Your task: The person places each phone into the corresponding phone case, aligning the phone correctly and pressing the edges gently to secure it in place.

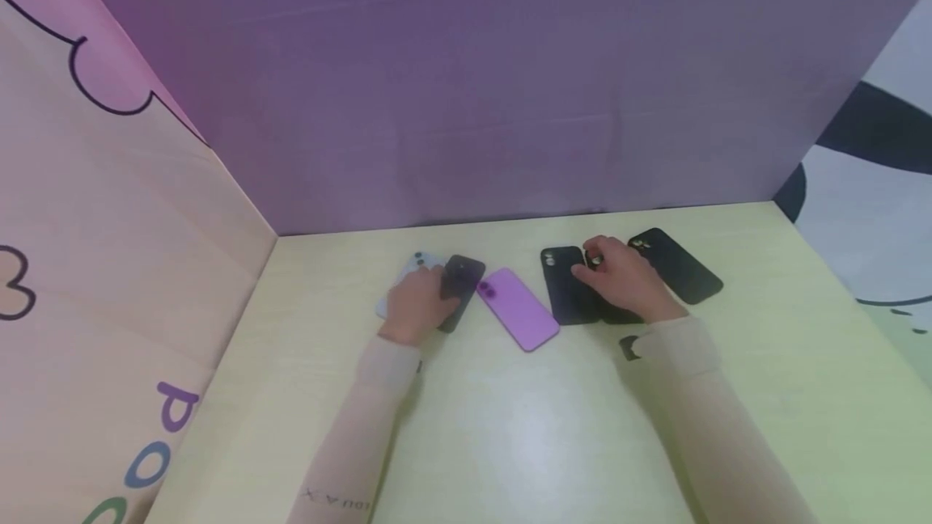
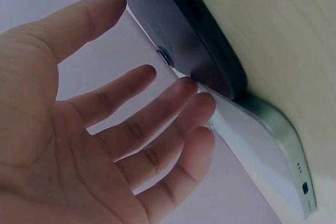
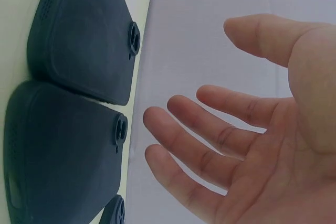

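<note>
My left hand (image 1: 417, 306) hovers over a pale phone (image 2: 257, 140) and a dark phone (image 2: 184, 30) lying side by side, its thumb and fingers spread and slightly bent. Nothing sits in its palm in the left wrist view. On the other side, my right hand (image 1: 622, 277) is over the black phone cases, fingers apart and loosely bent, holding nothing. One black case (image 3: 84, 35) lies beside a second black case (image 3: 63, 150), which my right hand partly covers in the head view. A third black case (image 1: 677, 269) lies angled at the right.
Between the hands, a purple phone (image 1: 520, 310) lies diagonally on the pale table (image 1: 510, 443). A purple-grey panel (image 1: 495, 103) stands along the table's back edge, and a printed panel (image 1: 109, 249) borders the left side.
</note>
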`<control>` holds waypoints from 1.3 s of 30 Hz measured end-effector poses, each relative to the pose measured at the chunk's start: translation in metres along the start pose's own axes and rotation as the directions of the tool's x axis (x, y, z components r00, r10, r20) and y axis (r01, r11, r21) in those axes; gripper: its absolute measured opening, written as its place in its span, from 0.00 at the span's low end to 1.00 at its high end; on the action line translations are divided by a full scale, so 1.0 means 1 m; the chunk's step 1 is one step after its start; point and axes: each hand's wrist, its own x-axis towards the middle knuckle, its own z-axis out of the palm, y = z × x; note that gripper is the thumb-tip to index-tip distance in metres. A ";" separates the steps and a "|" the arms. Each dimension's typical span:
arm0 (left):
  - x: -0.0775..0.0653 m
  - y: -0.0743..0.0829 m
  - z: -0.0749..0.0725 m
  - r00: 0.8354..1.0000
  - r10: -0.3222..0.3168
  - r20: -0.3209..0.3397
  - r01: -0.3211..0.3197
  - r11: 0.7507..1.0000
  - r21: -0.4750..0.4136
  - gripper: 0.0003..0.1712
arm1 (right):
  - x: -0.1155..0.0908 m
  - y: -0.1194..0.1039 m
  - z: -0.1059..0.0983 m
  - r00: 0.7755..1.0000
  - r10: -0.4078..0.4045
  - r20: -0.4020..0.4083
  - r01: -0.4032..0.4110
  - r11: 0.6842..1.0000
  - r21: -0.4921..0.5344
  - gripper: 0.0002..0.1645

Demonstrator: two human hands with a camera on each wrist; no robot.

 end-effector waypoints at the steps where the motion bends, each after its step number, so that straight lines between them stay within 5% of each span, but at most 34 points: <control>1: -0.001 0.001 0.000 1.000 0.000 0.009 0.000 1.000 0.008 0.31 | 0.000 0.000 0.001 1.000 -0.003 0.006 0.003 1.000 -0.001 0.34; 8: -0.006 0.007 0.003 1.000 -0.006 0.029 0.005 0.999 0.034 0.39 | 0.000 0.000 0.008 1.000 -0.012 0.017 0.012 1.000 -0.005 0.35; 18: -0.009 0.014 0.002 1.000 0.020 0.007 -0.020 0.998 -0.062 0.42 | 0.002 -0.006 0.017 0.998 -0.040 0.040 0.042 0.997 -0.064 0.36; 39: -0.012 0.013 0.006 0.999 -0.021 -0.025 0.018 0.993 -0.121 0.40 | 0.001 -0.007 0.029 0.995 -0.007 0.097 0.014 0.997 -0.074 0.38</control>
